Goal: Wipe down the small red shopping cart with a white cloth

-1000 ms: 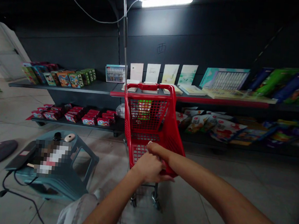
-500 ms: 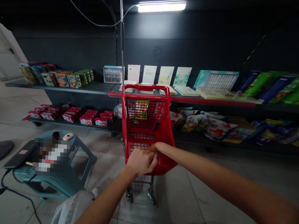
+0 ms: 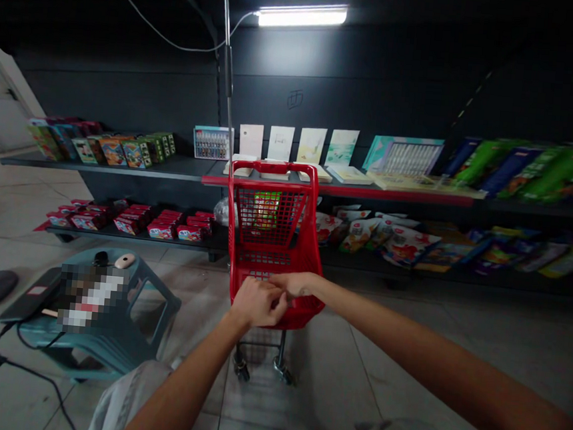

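My left hand [image 3: 259, 302] is curled closed in front of the red shopping cart [image 3: 315, 241], its back toward me. What lies inside its fingers, if anything, is hidden. My right hand [image 3: 296, 284] meets it from the right, with the fingertips behind the left hand and out of sight. Both hands overlap the cart's lower front in view; whether they touch it I cannot tell. The cart stands upright on casters, its red handle [image 3: 274, 168] at the top. Through its grid back panel shows a green and yellow package [image 3: 266, 208].
Beyond the cart runs a dark shelf with a red edge strip [image 3: 393, 195], bearing books, marker sets and bags. Red boxes [image 3: 132, 218] and snack bags [image 3: 404, 244] fill the lower shelf. At left stands a blue-grey stool [image 3: 159, 291] with devices and a trailing cable [image 3: 46, 376].
The view has shifted slightly, so the cart, shelves and stool sit a little farther left. My hands stay together in front of the cart.
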A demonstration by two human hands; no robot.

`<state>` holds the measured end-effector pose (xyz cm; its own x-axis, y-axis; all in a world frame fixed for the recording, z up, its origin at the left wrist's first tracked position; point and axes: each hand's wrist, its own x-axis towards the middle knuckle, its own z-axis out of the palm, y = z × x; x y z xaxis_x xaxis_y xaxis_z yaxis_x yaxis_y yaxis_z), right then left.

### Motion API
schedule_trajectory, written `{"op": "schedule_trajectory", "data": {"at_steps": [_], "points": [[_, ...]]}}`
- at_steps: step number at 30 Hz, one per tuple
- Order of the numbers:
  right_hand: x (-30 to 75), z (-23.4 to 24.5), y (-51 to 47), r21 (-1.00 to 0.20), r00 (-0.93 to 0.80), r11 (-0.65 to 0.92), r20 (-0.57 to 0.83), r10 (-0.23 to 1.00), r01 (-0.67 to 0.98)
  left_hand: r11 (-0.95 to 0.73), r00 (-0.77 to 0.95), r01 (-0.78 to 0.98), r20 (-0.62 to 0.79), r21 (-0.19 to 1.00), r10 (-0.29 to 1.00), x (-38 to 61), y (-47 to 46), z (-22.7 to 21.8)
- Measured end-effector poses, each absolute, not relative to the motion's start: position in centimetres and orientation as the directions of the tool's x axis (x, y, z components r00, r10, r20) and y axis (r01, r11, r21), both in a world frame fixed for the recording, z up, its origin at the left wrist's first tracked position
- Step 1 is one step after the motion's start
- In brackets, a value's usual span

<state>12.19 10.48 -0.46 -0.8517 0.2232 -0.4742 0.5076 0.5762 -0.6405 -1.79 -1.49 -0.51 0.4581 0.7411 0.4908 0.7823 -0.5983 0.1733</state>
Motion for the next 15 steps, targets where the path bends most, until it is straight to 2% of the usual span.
{"op": "schedule_trajectory", "data": {"at_steps": [3,5,11,15], "points": [[13.8,1.8,10.0,-0.437,-0.712,0.618,-0.632,0.306,0.654,-0.647,0.490,0.740,0.511,0.184,0.706,-2.3,-1.4,-0.4],[14.8,3.6,9.7,-0.292,-0.664,0.688,-0.653,0.364,0.664,-0.676,0.512,0.713,0.522,0.185,0.683,-2.5,-1.4,-0.2],[17.6,6.0,7.3,-0.121,-0.772,0.849,-0.497,0.397,0.515,-0.742,0.578,0.649,0.524,0.170,0.626,-2.7,-1.6,0.0],[19.1,5.5,5.0,-0.023,-0.823,0.875,-0.354,0.445,0.483,-0.759,0.607,0.634,0.512,0.150,0.608,-2.3,-2.2,-0.1]]}}
